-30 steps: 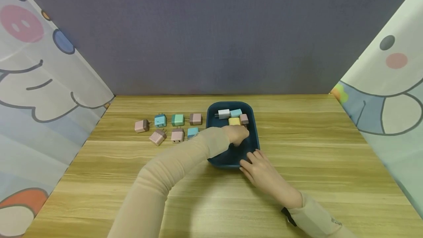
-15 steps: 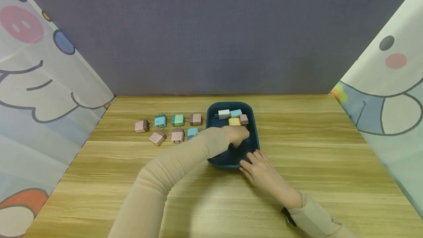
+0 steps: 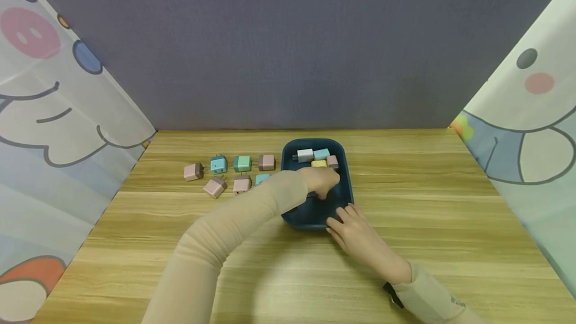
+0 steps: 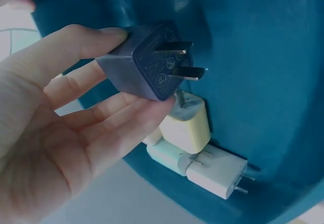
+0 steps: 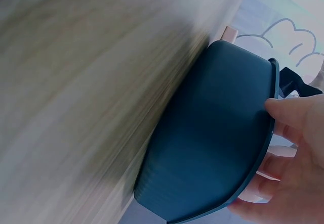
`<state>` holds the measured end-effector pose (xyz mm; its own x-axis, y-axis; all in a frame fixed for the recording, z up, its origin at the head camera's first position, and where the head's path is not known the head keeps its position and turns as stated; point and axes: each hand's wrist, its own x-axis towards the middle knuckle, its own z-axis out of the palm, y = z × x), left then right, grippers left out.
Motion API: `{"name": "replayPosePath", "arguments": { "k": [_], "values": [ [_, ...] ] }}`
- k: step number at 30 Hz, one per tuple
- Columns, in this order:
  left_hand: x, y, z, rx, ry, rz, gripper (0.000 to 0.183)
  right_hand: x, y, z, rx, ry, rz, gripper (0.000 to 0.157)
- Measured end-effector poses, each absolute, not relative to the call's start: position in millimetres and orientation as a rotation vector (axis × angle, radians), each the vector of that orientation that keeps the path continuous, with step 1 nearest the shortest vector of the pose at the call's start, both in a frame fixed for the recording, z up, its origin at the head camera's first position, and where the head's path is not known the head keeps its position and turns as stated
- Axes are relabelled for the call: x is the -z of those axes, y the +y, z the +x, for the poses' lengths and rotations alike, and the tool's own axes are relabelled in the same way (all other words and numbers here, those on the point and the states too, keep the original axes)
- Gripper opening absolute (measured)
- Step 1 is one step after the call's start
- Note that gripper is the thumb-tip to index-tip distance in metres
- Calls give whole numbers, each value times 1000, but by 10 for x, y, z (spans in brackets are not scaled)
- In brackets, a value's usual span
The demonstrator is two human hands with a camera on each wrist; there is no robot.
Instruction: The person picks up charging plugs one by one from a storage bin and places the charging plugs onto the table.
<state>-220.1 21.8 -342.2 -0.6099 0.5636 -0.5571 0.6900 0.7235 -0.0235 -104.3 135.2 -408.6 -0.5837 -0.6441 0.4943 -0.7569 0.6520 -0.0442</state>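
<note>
My left hand (image 3: 320, 180) is inside a dark blue plastic bin (image 3: 294, 221). In the left wrist view its thumb and fingers pinch a dark, purplish plug-in charger (image 4: 147, 62), two metal prongs pointing away from the palm. Below that charger lie a yellow charger (image 4: 188, 130), a pale blue one (image 4: 167, 155) and a white one (image 4: 217, 171). A pink charger (image 3: 332, 162) sits by the bin's right wall in the head view. My right hand (image 3: 360, 236) grips the near right corner of the bin's rim, thumb outside and fingers curling over.
Left of the bin, several chargers lie in two rough rows on the wooden table (image 3: 418, 204), among them a green one (image 3: 242, 163) and a blue one (image 3: 218, 164). My left forearm partly covers another blue charger (image 3: 262, 178). A grey panel (image 3: 288, 49) stands behind.
My left hand has shifted slightly left inside the bin and now covers more of the yellow charger. My right hand and the bin have stayed put.
</note>
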Motion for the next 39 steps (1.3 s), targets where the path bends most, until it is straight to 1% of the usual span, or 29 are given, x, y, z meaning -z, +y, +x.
{"name": "replayPosePath", "arguments": {
  "k": [2, 3, 4, 5, 7, 9, 12, 17, 20, 23, 30, 36, 39],
  "values": [
    [3405, 215, -2206, 311, 2397, 958, 11, 4084, 1354, -1043, -343, -2437, 1097, 12],
    [3394, 215, -2207, 307, 2397, 962, 7, 4084, 1354, -1044, -341, -2438, 1097, 12],
    [3384, 214, -2211, 301, 2396, 967, 4, 4085, 1354, -1045, -340, -2438, 1098, 14],
    [3368, 212, -2210, 296, 2397, 970, 4, 4087, 1354, -1047, -342, -2435, 1100, 20],
    [3339, 208, -2209, 286, 2400, 979, 11, 4090, 1355, -1050, -342, -2431, 1102, 32],
    [3308, 202, -2207, 273, 2402, 979, 16, 4092, 1353, -1053, -342, -2427, 1105, 39],
    [3254, 189, -2198, 243, 2402, 973, 16, 4093, 1351, -1056, -339, -2419, 1107, 44],
    [3159, 165, -2182, 182, 2414, 964, 10, 4098, 1349, -1055, -344, -2408, 1101, 49],
    [3118, 149, -2166, 163, 2420, 955, 9, 4102, 1349, -1055, -346, -2408, 1098, 51],
    [3089, 132, -2148, 156, 2425, 941, 9, 4104, 1353, -1054, -343, -2411, 1099, 49],
    [3059, 83, -2123, 165, 2442, 955, 9, 4113, 1359, -1054, -344, -2413, 1106, 38],
    [3016, 7, -2115, 116, 2463, 971, 14, 4114, 1357, -1051, -356, -2403, 1104, 46],
    [2999, -41, -2114, 96, 2471, 978, 15, 4112, 1356, -1048, -355, -2406, 1102, 47]
  ]
}}
